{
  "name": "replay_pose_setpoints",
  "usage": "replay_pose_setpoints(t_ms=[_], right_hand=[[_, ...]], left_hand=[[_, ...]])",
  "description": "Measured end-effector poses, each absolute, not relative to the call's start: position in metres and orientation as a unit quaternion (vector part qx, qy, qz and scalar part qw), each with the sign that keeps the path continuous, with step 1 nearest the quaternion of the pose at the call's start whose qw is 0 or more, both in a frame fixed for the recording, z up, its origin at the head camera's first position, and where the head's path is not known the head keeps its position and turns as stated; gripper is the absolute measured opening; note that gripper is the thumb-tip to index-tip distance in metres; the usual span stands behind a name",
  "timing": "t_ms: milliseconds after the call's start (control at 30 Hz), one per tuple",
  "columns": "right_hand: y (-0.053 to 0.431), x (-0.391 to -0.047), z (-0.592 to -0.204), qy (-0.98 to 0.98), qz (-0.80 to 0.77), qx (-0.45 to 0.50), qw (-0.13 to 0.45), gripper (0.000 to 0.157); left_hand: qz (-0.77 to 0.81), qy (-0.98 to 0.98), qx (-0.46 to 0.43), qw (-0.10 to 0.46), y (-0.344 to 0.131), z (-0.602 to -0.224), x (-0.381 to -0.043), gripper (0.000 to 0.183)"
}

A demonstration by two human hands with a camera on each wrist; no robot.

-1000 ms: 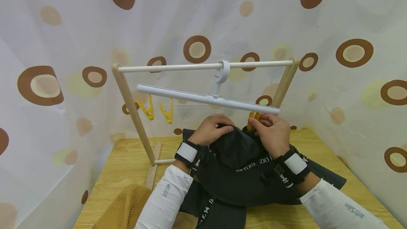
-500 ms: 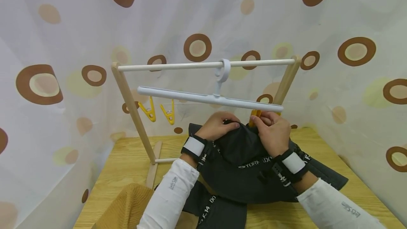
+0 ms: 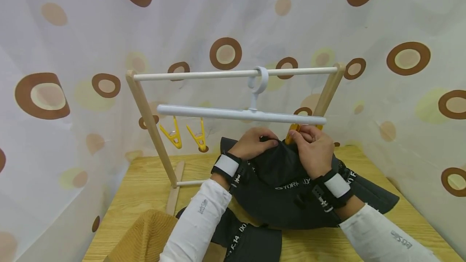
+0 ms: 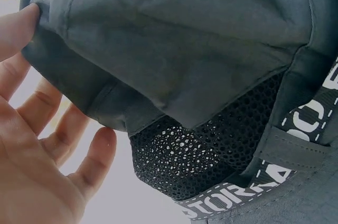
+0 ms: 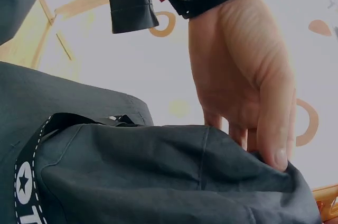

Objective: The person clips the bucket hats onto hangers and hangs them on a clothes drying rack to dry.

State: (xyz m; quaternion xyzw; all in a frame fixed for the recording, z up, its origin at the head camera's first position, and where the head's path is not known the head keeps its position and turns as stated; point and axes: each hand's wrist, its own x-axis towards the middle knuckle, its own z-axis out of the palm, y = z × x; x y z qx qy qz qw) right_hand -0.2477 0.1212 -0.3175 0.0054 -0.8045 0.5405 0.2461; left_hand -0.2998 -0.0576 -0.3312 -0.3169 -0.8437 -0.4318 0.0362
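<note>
A black hat (image 3: 269, 209) with white lettering bunches up below the white hanger (image 3: 218, 113). My left hand (image 3: 253, 144) pinches the top of its crown, thumb in front and fingers behind, as the left wrist view also shows. Mesh fabric (image 4: 179, 150) shows on its side. My right hand (image 3: 314, 151) pinches a yellow clip (image 3: 292, 133) at the crown's upper edge, under the hanger's right end. Whether the clip bites the fabric is hidden. In the right wrist view, the left hand (image 5: 237, 76) fills the middle; only a fingertip of the right shows beside the clip (image 5: 327, 203).
The hanger hooks over the white rod (image 3: 200, 75) of a wooden rack. Two yellow clips hang from its left half, one being the outer clip (image 3: 172, 134). Mustard ribbed cloth (image 3: 145, 233) and black lettered cloth (image 3: 255, 244) lie at the front of the wooden table (image 3: 142, 185).
The hanger has swung closer to level, its left end lower. My left hand has shifted right, drawing the hat's crown toward the clip. The right hand stays nearly in place.
</note>
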Motion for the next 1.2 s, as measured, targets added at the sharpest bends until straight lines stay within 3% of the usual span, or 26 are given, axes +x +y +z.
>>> replay_pose_setpoints(t_ms=[500, 967, 1200], right_hand=[[0.120, -0.248, -0.316, -0.789, 0.554, 0.018, 0.265, 0.027], [0.119, -0.241, -0.314, -0.799, 0.552, 0.024, 0.237, 0.028], [0.119, -0.240, -0.314, -0.810, 0.537, 0.022, 0.234, 0.028]], left_hand=[[-0.424, -0.845, -0.326, 0.029, -0.041, -0.340, -0.309, 0.020], [-0.531, -0.780, -0.330, -0.020, -0.046, -0.336, -0.309, 0.023], [-0.514, -0.780, -0.356, -0.010, -0.043, -0.334, -0.309, 0.023]])
